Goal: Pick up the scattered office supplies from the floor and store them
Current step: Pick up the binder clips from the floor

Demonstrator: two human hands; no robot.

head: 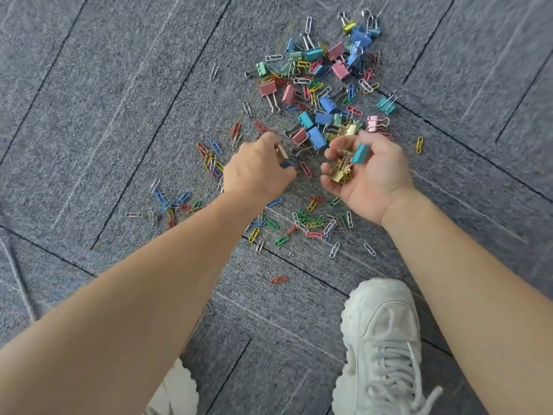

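Right grip cups collected binder clips, apparently as a tray; left grip pinches a gold clip off the floor.

Office-like floor: grey carpet tiles strewn with paper clips and binder clips.

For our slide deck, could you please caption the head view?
Left hand grips binder clips above the clip-strewn carpet; right hand cups a gathered handful.
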